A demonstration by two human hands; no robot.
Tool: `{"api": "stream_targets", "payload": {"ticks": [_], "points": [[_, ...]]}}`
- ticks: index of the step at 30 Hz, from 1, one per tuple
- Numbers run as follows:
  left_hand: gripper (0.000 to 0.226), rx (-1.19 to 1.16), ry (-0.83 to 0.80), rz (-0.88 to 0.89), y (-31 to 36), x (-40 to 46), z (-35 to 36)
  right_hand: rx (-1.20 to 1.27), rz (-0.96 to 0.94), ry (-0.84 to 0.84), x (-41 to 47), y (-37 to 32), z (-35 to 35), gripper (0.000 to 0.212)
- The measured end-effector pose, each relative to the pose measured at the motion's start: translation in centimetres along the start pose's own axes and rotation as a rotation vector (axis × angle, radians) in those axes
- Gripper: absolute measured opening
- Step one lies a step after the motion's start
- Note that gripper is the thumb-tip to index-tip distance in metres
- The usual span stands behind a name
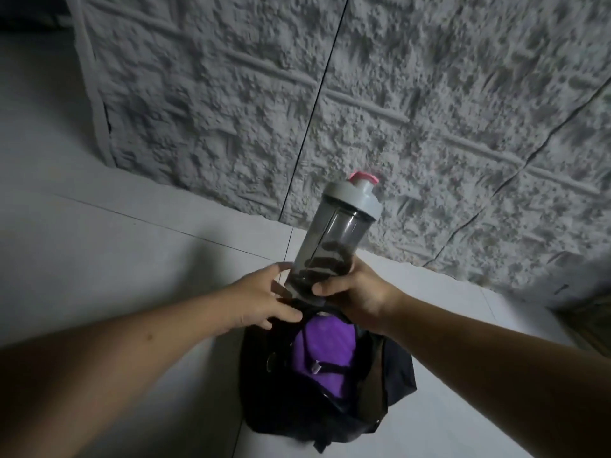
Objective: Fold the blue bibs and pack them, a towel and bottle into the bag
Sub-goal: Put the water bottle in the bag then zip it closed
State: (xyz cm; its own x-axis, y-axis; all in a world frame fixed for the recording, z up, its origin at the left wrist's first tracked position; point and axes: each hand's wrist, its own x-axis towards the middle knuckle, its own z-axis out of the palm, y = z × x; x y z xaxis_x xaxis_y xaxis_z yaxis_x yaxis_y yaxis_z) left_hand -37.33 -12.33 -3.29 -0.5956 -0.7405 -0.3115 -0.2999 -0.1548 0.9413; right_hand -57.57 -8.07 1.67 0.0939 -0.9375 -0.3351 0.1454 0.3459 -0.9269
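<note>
Head view: right hand (pixel 355 294) grips bottle (pixel 334 241) base; left hand (pixel 264 297) pinches bag (pixel 330 368) rim.

- I see the bottle (pixel 334 233), clear smoky plastic with a grey lid and pink cap, tilted toward 1 o'clock, its base at the bag's far rim
- At 6 o'clock from it the black bag (pixel 390 375) lies open on the floor, purple cloth (pixel 325 342) showing inside

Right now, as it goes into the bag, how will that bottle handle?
The bottle looks like rigid plastic, so probably stiff. It seems nearly empty, so likely light. It is tall and tilted, held low by the right hand, so it may tip inside the soft black bag.
</note>
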Motion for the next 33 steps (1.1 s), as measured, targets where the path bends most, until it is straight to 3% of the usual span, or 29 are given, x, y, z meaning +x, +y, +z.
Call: {"api": "stream_targets", "payload": {"ticks": [3,8,9,12,13,16,19,22,24,26,29,31,33], "points": [[0.082,-0.091,-0.070,0.031,0.3,-0.2,-0.7,-0.006,-0.030,-0.042,-0.1,1.9,1.4,0.086],[0.072,-0.173,-0.084,0.052,-1.2,0.0,-0.9,0.003,-0.015,-0.095,-1.0,2.6,2.5,0.051],[0.073,-0.158,-0.056,0.056,-1.9,0.0,-1.1,-0.039,-0.027,-0.067,-1.1,2.0,2.1,0.050],[0.078,0.003,0.080,0.042,-4.0,0.2,-1.8,-0.088,-0.058,0.114,-0.8,0.1,0.6,0.107],[0.079,0.060,0.103,0.033,-4.4,0.2,-1.8,-0.102,-0.060,0.169,-0.8,-0.5,0.4,0.116],[0.085,0.119,0.073,0.031,-5.3,0.1,-1.9,-0.306,-0.061,0.169,-0.7,-1.6,1.4,0.094],[0.087,0.078,0.003,0.050,-5.7,-0.1,-2.0,-0.359,-0.092,0.196,-0.2,-1.8,2.6,0.080],[0.078,-0.071,0.011,-0.002,-6.5,-0.4,-2.5,-0.387,-0.119,0.209,0.3,-1.5,2.7,0.069],[0.069,-0.143,0.117,-0.128,-7.8,-0.5,-2.4,-0.385,-0.151,0.249,0.2,-1.2,2.1,0.062],[0.049,-0.050,0.192,-0.274,-9.3,-0.6,-1.5,-0.322,-0.175,0.296,-0.5,-1.0,1.6,0.061],[0.038,0.090,0.075,-0.448,-10.9,-0.6,1.6,-0.263,-0.160,0.303,-1.7,-0.2,1.5,0.058],[0.035,0.240,0.049,-0.432,-11.4,-0.3,4.1,-0.278,-0.139,0.287,-2.2,0.9,1.4,0.055],[0.035,0.303,0.168,-0.396,-11.7,0.2,6.2,-0.294,-0.121,0.295,-2.7,1.7,1.4,0.055]]}}
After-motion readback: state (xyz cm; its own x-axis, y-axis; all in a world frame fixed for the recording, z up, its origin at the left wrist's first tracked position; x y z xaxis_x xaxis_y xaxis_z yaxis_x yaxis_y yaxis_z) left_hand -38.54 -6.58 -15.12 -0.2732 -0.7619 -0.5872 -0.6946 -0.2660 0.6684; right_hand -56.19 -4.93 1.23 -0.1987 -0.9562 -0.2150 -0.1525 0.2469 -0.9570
